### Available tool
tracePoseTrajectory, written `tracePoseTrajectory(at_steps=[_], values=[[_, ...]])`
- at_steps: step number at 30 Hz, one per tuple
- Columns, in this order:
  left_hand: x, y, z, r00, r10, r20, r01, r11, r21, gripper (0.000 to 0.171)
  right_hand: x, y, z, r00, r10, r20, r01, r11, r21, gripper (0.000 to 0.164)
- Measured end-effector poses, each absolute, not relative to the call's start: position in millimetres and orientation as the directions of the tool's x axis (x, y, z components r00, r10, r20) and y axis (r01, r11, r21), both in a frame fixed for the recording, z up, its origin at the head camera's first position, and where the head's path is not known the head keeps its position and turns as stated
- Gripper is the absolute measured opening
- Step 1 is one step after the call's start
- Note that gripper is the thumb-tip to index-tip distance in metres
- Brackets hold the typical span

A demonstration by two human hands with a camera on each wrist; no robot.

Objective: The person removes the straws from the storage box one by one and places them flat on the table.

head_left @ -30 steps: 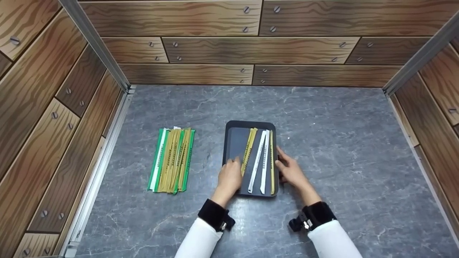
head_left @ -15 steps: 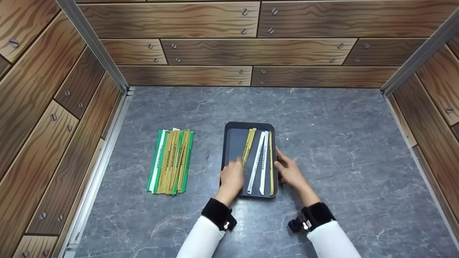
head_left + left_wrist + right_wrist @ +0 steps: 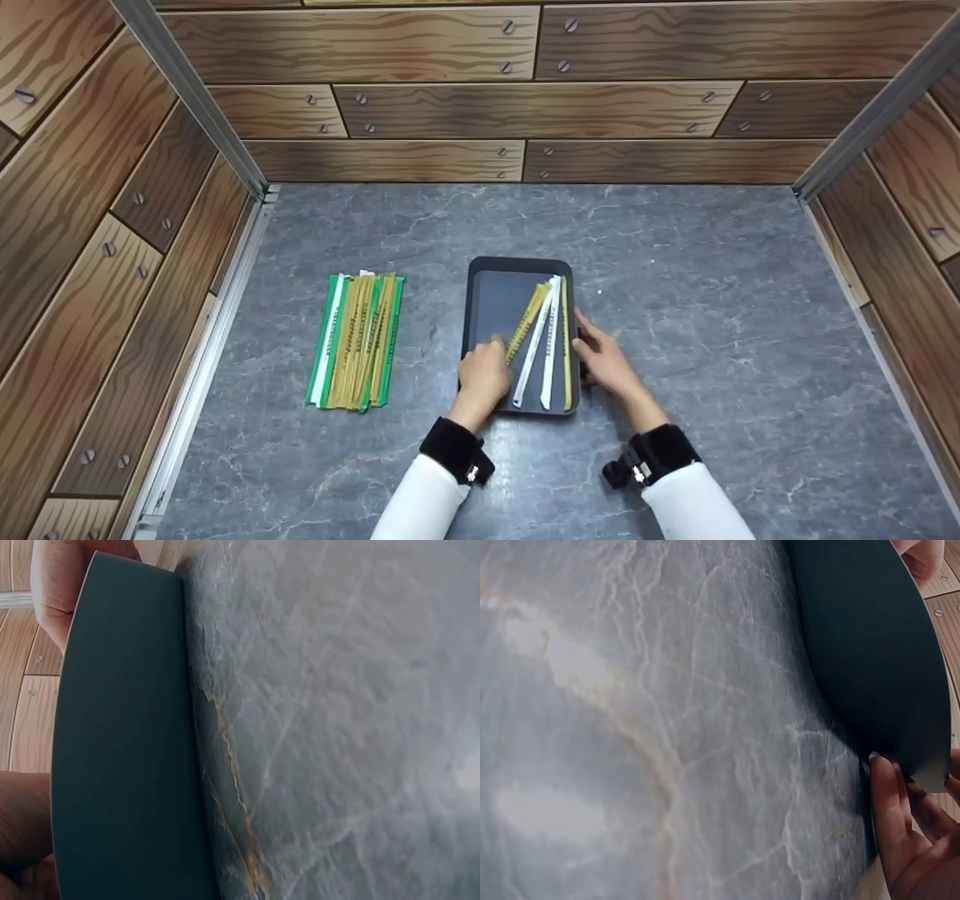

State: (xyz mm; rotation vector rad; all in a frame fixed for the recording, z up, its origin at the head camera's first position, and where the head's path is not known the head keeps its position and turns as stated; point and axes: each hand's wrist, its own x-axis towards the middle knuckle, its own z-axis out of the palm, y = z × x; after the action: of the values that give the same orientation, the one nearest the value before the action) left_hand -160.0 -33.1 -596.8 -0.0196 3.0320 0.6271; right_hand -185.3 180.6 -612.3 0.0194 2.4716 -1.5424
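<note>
A dark rectangular tray [image 3: 491, 300] lies mid-table in the head view. My left hand [image 3: 484, 375] reaches over its near left part with curled fingers, pinching the near end of thin yellow straw-like wrapped sticks [image 3: 527, 322]; the grip itself is hidden. Those sticks slant, far ends against two white wrapped sticks [image 3: 550, 345]. Another yellow stick [image 3: 566, 352] runs along the right wall. My right hand [image 3: 609, 364] holds the tray's right side, thumb at the rim. In the right wrist view, fingers [image 3: 889, 802] of it curl round the tray's wall [image 3: 870, 637].
Left of the tray, a flat bundle of green, yellow and white wrapped sticks [image 3: 356, 341] lies on the grey marbled table [image 3: 712, 262]. Wood-patterned panels [image 3: 427, 109] enclose the back and both sides. The tray's tall outer wall [image 3: 127, 727] fills the left wrist view's left side.
The yellow sticks under my left hand have swung, far ends moving right and nearer, up against the white ones. My left hand moved slightly right; the right hand keeps its hold on the tray.
</note>
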Motion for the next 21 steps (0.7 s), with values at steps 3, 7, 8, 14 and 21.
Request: tracePoseTrajectory(at_steps=[3,7,8,14,21], values=[[-159.3,-32.6,-595.0,-0.998,0.006,-0.06,-0.017,0.925,0.38,0.018,-185.0,180.7,-612.0,-0.973,-0.11,-0.204,0.137,0.437,-0.889,0.058],[-157.5,-31.3,-591.2,-0.998,0.028,-0.061,0.002,0.921,0.39,0.014,-184.8,180.9,-611.9,-0.973,-0.11,-0.201,0.132,0.451,-0.883,0.058],[-157.1,-30.9,-590.8,-0.998,0.033,-0.057,0.008,0.919,0.394,0.014,-184.6,180.7,-611.9,-0.974,-0.107,-0.199,0.13,0.454,-0.881,0.058],[-154.7,-30.5,-592.8,-0.998,0.065,-0.015,0.053,0.916,0.397,0.01,-184.1,179.3,-612.4,-0.967,-0.12,-0.225,0.166,0.371,-0.914,0.058],[-157.1,-35.4,-592.7,-0.997,0.071,-0.003,0.063,0.901,0.43,0.012,-183.6,180.0,-610.4,-0.966,-0.104,-0.237,0.181,0.383,-0.906,0.057]])
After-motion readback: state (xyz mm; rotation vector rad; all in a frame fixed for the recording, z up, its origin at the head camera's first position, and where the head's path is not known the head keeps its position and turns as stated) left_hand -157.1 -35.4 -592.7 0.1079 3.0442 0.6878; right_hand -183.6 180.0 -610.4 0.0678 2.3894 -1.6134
